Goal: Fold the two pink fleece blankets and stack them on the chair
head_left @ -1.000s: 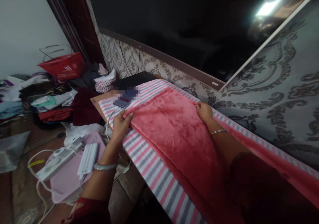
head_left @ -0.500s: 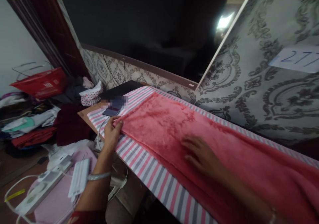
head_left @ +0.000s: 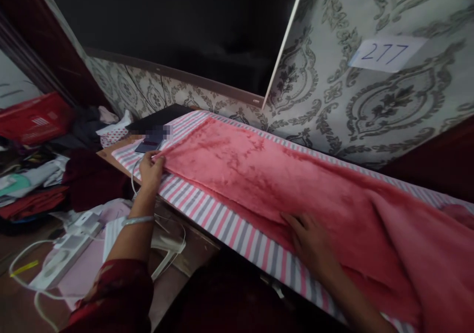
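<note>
Head view: a pink fleece cloth (head_left: 296, 185) lies lengthwise on a striped pink, grey and white cover (head_left: 218, 222) over a long board that runs from far left to near right along a patterned wall (head_left: 333, 101). The cloth's right end bunches into folds and is cut off by the right and lower frame edges, so its full length cannot be seen. The left hand (head_left: 151, 170) grips the cloth's far-left corner, fingers curled together over the hem with the thumb hidden beneath; a bangle (head_left: 138, 220) circles the wrist, and a dark red sleeve (head_left: 114, 293) is cut off at the bottom edge. The right hand (head_left: 313, 244) lies flat on the cloth's near edge, fingers slightly spread and pressing down where fleece meets striped cover; its forearm leaves the frame below. Beyond the left hand, a dark phone (head_left: 148, 145) and a blurred patch sit at the board's far end, just beside a flat black object (head_left: 159, 118) whose kind is unclear. A paper label reading 277 (head_left: 387, 53) is stuck to the wall. A narrow band of bare striped cover remains along the near edge. On the floor at left, a white power strip (head_left: 62, 254) with cables and a heap of clothes (head_left: 33, 180) crowd the space, and a red basket (head_left: 33, 123) is partly cut off.
</note>
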The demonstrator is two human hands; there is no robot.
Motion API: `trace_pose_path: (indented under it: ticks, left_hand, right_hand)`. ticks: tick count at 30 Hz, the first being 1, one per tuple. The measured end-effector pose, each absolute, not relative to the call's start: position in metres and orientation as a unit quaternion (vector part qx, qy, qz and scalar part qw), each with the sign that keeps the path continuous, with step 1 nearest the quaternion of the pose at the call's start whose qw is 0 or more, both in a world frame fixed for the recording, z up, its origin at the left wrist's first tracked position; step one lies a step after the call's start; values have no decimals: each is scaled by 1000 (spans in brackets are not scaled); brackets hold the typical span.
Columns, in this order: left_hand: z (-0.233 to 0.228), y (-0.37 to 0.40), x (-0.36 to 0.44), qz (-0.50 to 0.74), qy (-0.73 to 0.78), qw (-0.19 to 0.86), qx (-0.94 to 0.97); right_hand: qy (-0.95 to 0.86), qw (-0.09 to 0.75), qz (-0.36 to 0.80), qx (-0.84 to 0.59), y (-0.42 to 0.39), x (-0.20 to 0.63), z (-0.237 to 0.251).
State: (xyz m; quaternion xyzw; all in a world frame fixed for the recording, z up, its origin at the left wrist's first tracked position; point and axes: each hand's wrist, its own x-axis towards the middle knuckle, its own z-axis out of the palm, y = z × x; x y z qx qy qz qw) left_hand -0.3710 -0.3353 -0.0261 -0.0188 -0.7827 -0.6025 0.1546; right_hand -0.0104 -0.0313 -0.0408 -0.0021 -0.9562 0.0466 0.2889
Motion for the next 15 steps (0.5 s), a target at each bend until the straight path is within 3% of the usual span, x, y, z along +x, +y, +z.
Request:
trace_pose_path:
  ticks: [5, 15]
  left_hand:
    - [-24, -335, -372, -588, -794, 155, -20]
    - [-19, -333, -369, -607, -781, 145, -11]
  right_hand:
    - [-937, 345, 54, 26, -40, -3, -25]
    - [-966, 216, 139, -17, -37, 25, -44]
